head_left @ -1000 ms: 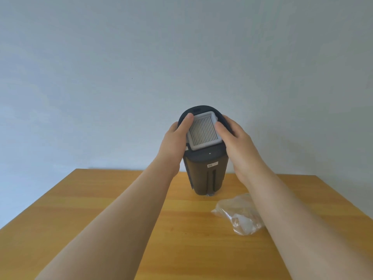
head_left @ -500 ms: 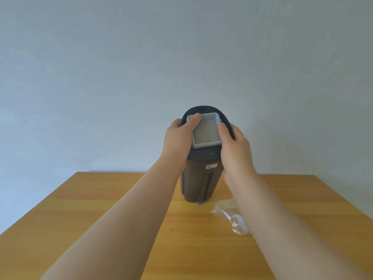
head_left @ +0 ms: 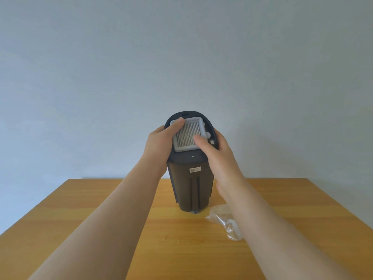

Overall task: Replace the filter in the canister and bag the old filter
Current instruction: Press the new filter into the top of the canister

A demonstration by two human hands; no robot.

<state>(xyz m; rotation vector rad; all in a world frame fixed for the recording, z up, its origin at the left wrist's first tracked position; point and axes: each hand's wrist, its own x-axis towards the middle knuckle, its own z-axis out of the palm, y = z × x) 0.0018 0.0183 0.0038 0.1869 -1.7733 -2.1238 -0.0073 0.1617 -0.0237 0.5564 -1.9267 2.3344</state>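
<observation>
A dark canister (head_left: 192, 186) stands on the wooden table (head_left: 80, 219), tilted toward me so its top faces the camera. A square white pleated filter (head_left: 187, 134) sits in the canister's top opening. My left hand (head_left: 161, 142) grips the canister's upper left side, its thumb lying on the filter's top left corner. My right hand (head_left: 217, 152) wraps the canister's upper right side, with the thumb pressing on the filter's lower right part. A crumpled clear plastic bag (head_left: 226, 221) lies on the table to the right of the canister, partly hidden by my right forearm.
A plain pale wall rises behind the table's far edge. The table's left and right edges slant outward toward me. A small white label (head_left: 195, 169) is stuck on the canister's front.
The canister has come closer and sits more upright on the table. My right thumb has slid from the filter's right edge onto its pleated face.
</observation>
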